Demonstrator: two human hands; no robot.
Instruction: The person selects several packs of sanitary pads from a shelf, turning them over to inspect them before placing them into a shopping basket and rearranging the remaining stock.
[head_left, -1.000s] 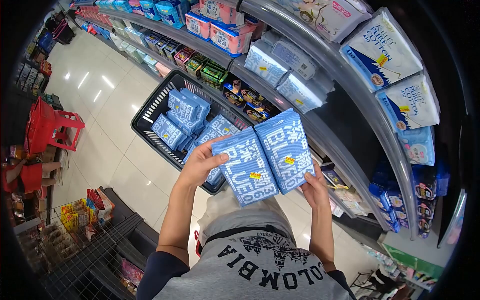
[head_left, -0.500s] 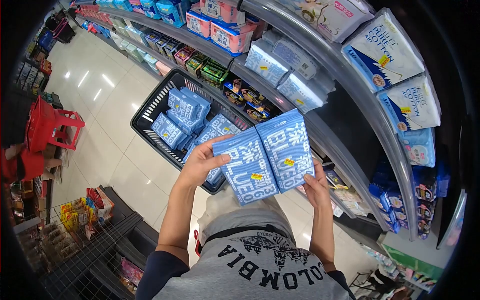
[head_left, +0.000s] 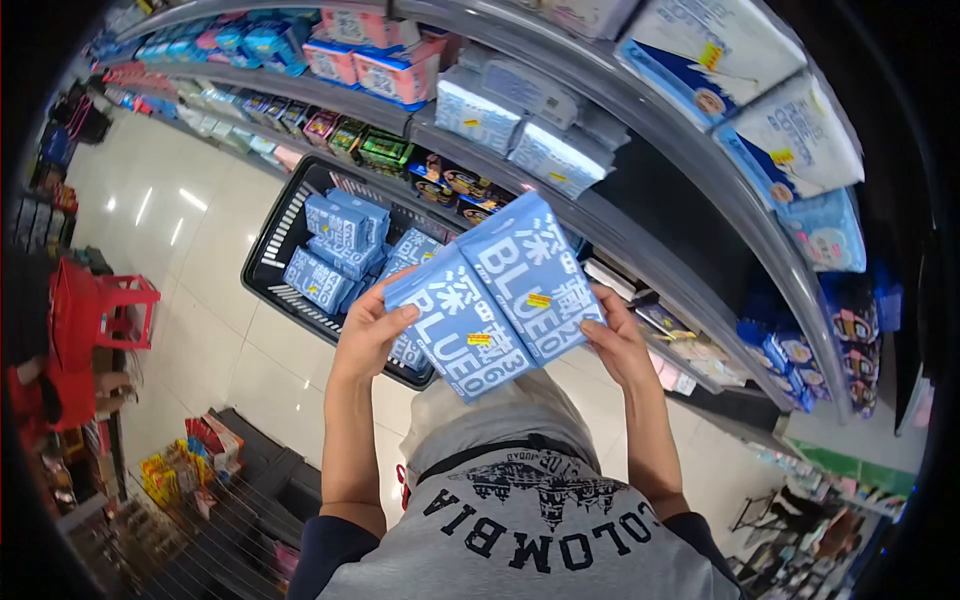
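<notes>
Left hand [head_left: 372,330]: grip closed on the left edge of the near blue pack [head_left: 455,330], thumb on its printed face, fingers behind.
Right hand [head_left: 617,342]: grip closed on the right edge of the far blue pack [head_left: 528,275], palm under its lower corner.
Packs: held side by side, touching, at chest height before the grey shirt [head_left: 520,520]; long axes run up and away, tilted leftward. Forearms raised, elbows low.
Black basket [head_left: 285,215]: beyond the left hand, on the floor, holding like packs.
Shelf [head_left: 610,225]: beyond the packs, nearer the right hand.
</notes>
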